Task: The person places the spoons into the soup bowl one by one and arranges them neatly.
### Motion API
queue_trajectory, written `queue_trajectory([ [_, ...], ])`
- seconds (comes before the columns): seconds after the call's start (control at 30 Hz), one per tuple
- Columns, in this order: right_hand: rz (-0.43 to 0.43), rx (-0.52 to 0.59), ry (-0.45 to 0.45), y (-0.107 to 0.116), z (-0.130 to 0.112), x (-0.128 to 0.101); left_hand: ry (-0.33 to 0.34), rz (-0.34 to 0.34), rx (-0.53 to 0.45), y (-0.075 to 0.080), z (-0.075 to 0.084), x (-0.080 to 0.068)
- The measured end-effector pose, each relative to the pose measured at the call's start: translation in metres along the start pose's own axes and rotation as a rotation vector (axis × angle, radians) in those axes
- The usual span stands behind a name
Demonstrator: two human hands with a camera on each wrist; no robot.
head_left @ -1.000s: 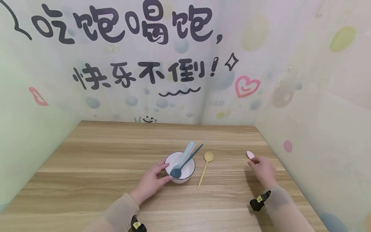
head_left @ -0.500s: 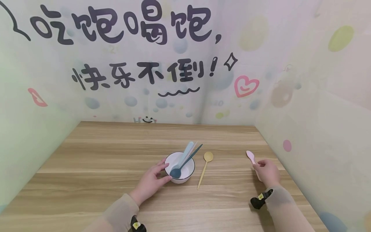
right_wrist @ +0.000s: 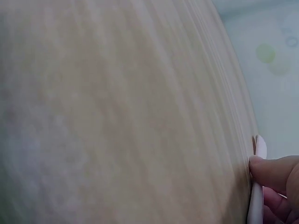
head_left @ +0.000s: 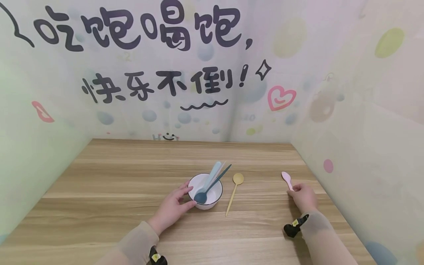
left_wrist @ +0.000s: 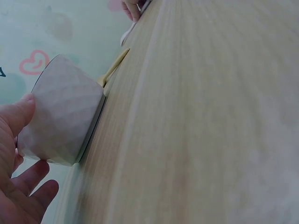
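A white bowl (head_left: 210, 204) stands on the wooden table (head_left: 132, 184), with a dark blue spoon (head_left: 212, 186) and a light blue spoon (head_left: 212, 173) leaning in it. My left hand (head_left: 173, 207) holds the bowl's left side, thumb on its wall (left_wrist: 65, 116). A yellow spoon (head_left: 234, 192) lies just right of the bowl. Further right, my right hand (head_left: 303, 197) pinches the handle of a pink spoon (head_left: 286, 179), whose bowl end points away from me. In the right wrist view the fingertips (right_wrist: 268, 170) press on the pink spoon (right_wrist: 258, 186).
Patterned walls (head_left: 364, 129) close in the table at the back and on both sides; the right wall stands close to my right hand. The yellow spoon's handle (left_wrist: 114, 65) shows past the bowl in the left wrist view.
My right hand has closed on the pink spoon's handle and drawn back slightly towards me. The left hand and bowl have not moved.
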State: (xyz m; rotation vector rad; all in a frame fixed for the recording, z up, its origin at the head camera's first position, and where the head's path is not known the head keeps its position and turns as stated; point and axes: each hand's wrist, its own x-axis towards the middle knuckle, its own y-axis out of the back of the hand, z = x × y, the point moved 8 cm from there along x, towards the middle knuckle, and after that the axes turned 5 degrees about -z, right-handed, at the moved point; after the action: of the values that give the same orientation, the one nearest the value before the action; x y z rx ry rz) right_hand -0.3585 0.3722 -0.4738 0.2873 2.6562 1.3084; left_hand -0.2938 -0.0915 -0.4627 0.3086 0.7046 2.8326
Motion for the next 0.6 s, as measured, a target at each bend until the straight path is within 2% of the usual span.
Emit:
queue_trajectory([
  [0.4,-0.029,-0.087,0.051,-0.0021,-0.0077,-0.0001,0.006,0.000,0.008,0.0005,0.0000,0.0002],
  [0.6,-0.051,-0.111,0.047,-0.0020,-0.0094,0.0015,0.002,0.000,0.011,0.0000,-0.0008,0.0006],
])
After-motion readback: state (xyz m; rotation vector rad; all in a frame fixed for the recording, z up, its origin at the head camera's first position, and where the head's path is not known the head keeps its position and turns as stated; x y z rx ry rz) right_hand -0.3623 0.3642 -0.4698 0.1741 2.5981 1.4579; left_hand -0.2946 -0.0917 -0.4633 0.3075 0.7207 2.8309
